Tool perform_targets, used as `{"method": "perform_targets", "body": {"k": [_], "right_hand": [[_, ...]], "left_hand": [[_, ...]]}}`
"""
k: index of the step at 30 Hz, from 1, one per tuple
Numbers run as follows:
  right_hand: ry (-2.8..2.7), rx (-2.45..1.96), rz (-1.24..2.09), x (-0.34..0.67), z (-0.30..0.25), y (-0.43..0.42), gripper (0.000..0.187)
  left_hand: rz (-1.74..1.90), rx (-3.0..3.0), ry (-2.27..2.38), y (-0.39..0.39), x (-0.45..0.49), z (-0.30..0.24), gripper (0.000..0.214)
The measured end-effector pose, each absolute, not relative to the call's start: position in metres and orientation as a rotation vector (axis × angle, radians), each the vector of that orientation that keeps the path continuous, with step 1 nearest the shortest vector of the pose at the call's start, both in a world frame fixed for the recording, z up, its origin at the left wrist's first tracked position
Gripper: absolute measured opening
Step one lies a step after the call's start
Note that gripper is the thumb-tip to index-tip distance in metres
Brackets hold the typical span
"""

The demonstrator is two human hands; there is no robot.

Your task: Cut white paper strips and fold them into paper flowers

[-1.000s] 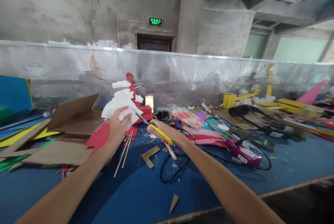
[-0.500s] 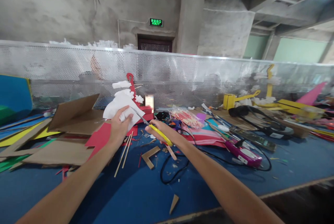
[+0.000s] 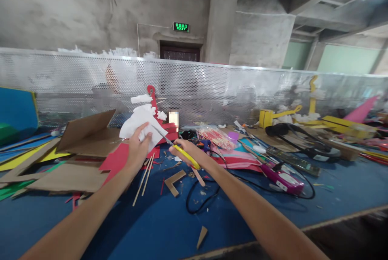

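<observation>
Snipping white paper [image 3: 136, 124], pinched in the left hand [image 3: 138, 149] in front of the red model [image 3: 152, 97], with yellow scissors [image 3: 185, 155] clenched in the right hand [image 3: 189, 153] right of it; probably best: hold sheet taut, feed slowly, thumb clear of blades.

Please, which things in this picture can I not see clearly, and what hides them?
Head view:
- Blade tips of the scissors: hidden where they meet the white paper held by the left hand.
- Finger loops: partly covered by the right hand.
- What stands behind the perforated metal screen: blurred by its holes.
- Exit sign lettering: too small.
- Black cable: one part passes under the right forearm.
</observation>
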State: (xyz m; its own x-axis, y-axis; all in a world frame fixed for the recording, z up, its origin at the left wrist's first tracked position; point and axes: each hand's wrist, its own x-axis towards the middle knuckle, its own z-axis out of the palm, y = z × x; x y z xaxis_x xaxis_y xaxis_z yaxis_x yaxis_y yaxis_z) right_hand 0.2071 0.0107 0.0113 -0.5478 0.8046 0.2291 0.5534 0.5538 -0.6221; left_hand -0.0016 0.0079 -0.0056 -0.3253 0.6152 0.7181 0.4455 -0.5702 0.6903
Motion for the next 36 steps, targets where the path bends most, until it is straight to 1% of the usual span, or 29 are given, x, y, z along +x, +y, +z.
{"method": "perform_targets", "body": {"k": [6, 18, 23, 28, 32, 36], "right_hand": [[-2.331, -1.022, 0.519, 0.209, 0.009, 0.008, 0.048], [-2.270, -1.051, 0.593, 0.205, 0.007, 0.011, 0.049], [-2.216, -1.010, 0.535, 0.203, 0.005, 0.013, 0.042], [-2.192, -1.038, 0.565, 0.202, 0.004, 0.016, 0.039], [-2.178, -1.009, 0.480, 0.202, 0.005, 0.016, 0.036], [-2.200, -0.957, 0.540, 0.202, 0.007, 0.013, 0.036]], "left_hand": [[1.987, 1.790, 1.339, 0.008, 0.002, -0.006, 0.047], [1.917, 1.866, 1.265, 0.001, 0.016, -0.005, 0.054], [1.914, 1.871, 1.254, 0.003, 0.016, -0.007, 0.056], [1.924, 1.884, 1.262, 0.000, 0.017, -0.004, 0.054], [1.916, 1.895, 1.278, -0.001, 0.017, -0.003, 0.053], [1.889, 1.904, 1.293, 0.001, 0.016, -0.006, 0.054]]}}
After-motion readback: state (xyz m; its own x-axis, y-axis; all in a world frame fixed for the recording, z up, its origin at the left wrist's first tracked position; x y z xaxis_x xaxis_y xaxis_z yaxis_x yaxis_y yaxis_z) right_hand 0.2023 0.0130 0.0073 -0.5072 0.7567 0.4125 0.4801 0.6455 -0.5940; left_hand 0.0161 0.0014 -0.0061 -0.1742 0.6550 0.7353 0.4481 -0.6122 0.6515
